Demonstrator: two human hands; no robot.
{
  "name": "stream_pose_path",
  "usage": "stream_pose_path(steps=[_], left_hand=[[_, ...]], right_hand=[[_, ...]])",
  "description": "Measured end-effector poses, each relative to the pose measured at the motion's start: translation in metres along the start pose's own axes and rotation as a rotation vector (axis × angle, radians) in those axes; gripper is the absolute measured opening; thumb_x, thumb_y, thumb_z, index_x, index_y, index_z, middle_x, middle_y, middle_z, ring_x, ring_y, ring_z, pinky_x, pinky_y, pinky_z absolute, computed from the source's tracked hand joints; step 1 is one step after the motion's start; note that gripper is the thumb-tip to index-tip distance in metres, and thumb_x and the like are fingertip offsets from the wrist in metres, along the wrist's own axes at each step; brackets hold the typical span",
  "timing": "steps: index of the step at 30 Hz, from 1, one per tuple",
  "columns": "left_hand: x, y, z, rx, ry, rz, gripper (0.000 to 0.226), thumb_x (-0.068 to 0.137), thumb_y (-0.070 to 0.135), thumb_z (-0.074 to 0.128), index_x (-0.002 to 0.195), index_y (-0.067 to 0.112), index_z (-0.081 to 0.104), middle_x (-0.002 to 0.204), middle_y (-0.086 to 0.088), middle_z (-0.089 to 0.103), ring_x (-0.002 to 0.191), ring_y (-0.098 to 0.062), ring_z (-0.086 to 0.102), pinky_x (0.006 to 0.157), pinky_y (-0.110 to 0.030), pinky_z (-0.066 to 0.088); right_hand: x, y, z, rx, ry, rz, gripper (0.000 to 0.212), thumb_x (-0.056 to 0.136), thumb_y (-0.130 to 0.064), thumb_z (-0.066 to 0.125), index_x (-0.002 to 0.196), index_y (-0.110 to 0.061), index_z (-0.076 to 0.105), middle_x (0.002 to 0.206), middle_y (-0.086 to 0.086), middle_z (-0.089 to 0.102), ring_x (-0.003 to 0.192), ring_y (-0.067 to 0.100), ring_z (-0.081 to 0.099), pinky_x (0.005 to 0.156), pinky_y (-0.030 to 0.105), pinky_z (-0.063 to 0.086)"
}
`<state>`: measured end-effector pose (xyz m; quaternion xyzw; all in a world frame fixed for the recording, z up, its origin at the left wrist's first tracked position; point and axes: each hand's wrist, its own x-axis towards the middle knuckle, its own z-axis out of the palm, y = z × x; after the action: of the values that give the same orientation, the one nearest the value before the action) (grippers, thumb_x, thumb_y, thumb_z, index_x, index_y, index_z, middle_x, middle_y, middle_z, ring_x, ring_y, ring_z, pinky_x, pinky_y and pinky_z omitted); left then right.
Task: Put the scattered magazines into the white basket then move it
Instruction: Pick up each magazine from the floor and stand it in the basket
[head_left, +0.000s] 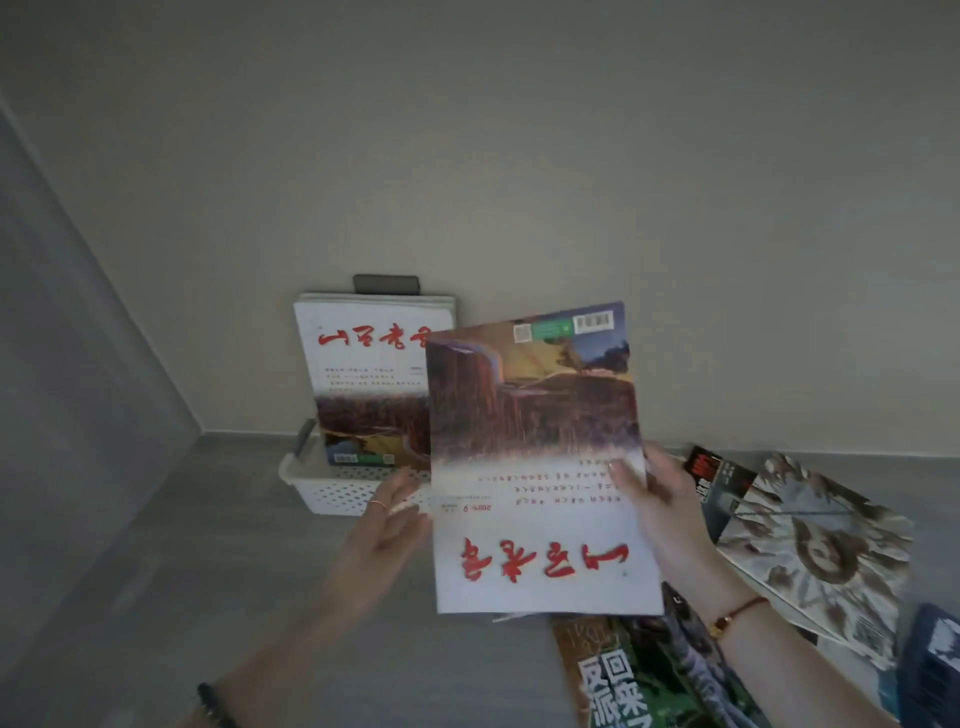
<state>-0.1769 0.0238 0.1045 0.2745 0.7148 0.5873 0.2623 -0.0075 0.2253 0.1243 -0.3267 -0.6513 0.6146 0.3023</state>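
Magazine (535, 457): gripped at its right edge by your right hand (670, 514); left hand (384, 525) released beside it. White basket (343, 486): far-left, bare floor (182, 571) before it.

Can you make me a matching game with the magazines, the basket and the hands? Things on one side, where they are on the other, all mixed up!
Things:
1. Magazine with red letters
2. White basket
3. Left hand
4. Magazine with big white letters on green

Places or states:
A. Lying on the floor near the bottom of the picture
B. Open, fingers spread, beside the held magazine
C. Held up in the right hand
D. Against the wall, with magazines standing in it

Pairs: 1-C, 2-D, 3-B, 4-A
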Motion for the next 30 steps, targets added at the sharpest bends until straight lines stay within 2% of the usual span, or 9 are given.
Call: stream_pose_path(steps=[2,6,10,13,16,19,21,24,30], left_hand=[[-0.005,0.020,-0.014,0.177,0.163,0.264,0.066,0.082,0.013,0.061,0.130,0.041,0.025,0.144,0.013,0.033,0.132,-0.009,0.033,0.107,-0.031,0.034],[0.000,0.079,-0.029,0.686,0.315,0.933,0.070,0.074,0.038,0.062,0.135,0.030,0.029,0.146,0.001,0.034,0.137,-0.019,0.024,0.114,-0.038,0.017],[0.012,0.102,-0.024,1.065,0.175,0.727,0.066,0.076,0.055,0.052,0.133,0.024,0.036,0.131,-0.002,0.056,0.129,-0.026,0.041,0.112,-0.042,0.020],[0.025,0.094,-0.029,0.800,0.050,0.542,0.034,0.088,0.036,0.049,0.117,0.019,0.051,0.105,-0.005,0.067,0.099,-0.024,0.061,0.086,-0.035,0.047],[0.036,0.075,-0.044,0.672,0.054,0.534,0.030,0.090,0.028,0.047,0.116,0.015,0.055,0.110,0.002,0.066,0.101,-0.015,0.059,0.075,-0.018,0.043],[0.043,0.057,-0.065,0.416,0.048,0.429,0.033,0.089,0.024,0.050,0.121,0.019,0.056,0.108,0.015,0.058,0.106,-0.006,0.053,0.076,-0.005,0.042],[0.051,0.051,-0.080,0.170,0.037,0.336,0.027,0.088,0.020,0.053,0.113,0.018,0.060,0.102,0.009,0.062,0.107,-0.017,0.058,0.087,-0.026,0.049],[0.068,0.049,-0.099,-0.069,-0.016,0.274,0.017,0.083,0.019,0.056,0.091,0.030,0.065,0.089,0.010,0.071,0.090,-0.012,0.067,0.073,-0.027,0.057],[0.120,0.056,-0.137,-0.250,0.075,0.277,0.017,0.086,0.015,0.053,0.086,0.028,0.064,0.078,0.017,0.073,0.079,-0.001,0.068,0.060,-0.016,0.054]], right_hand=[[0.008,-0.039,0.011,-0.260,-0.042,-0.253,0.006,0.082,-0.018,0.061,0.080,-0.023,0.064,0.068,0.007,0.068,0.059,0.027,0.063,0.052,0.031,0.050],[0.021,-0.124,0.049,-0.916,-0.237,-0.621,0.018,0.073,-0.039,0.067,0.081,-0.024,0.072,0.075,-0.001,0.073,0.067,0.020,0.064,0.053,0.029,0.043],[0.013,-0.155,0.100,-1.328,-0.392,-0.968,0.017,0.069,-0.044,0.067,0.077,-0.031,0.071,0.059,-0.001,0.068,0.064,0.024,0.064,0.063,0.028,0.041],[0.017,-0.147,0.115,-1.278,-0.388,-1.063,0.020,0.067,-0.041,0.070,0.077,-0.024,0.072,0.064,0.001,0.069,0.075,0.022,0.065,0.099,0.032,0.031],[0.027,-0.117,0.115,-1.126,-0.034,-1.057,0.049,0.064,-0.031,0.077,0.109,-0.018,0.064,0.117,0.009,0.063,0.119,0.029,0.051,0.107,0.050,0.010],[0.029,-0.085,0.109,-0.770,0.302,-0.626,0.091,0.065,-0.036,0.077,0.140,-0.021,0.027,0.150,0.012,0.023,0.139,0.029,0.018,0.109,0.049,0.010],[0.027,-0.067,0.111,-0.385,0.238,-0.316,0.102,0.059,-0.037,0.077,0.140,-0.022,0.017,0.139,0.002,0.038,0.127,0.006,0.039,0.103,0.030,0.037],[0.037,-0.041,0.125,-0.050,0.070,-0.162,0.076,0.067,-0.023,0.074,0.126,-0.027,0.026,0.107,-0.015,0.050,0.089,-0.013,0.057,0.067,0.005,0.046],[0.091,-0.045,0.168,-0.017,0.036,-0.210,0.020,0.081,-0.007,0.062,0.097,-0.019,0.060,0.105,0.006,0.066,0.091,0.022,0.064,0.082,0.043,0.053]])
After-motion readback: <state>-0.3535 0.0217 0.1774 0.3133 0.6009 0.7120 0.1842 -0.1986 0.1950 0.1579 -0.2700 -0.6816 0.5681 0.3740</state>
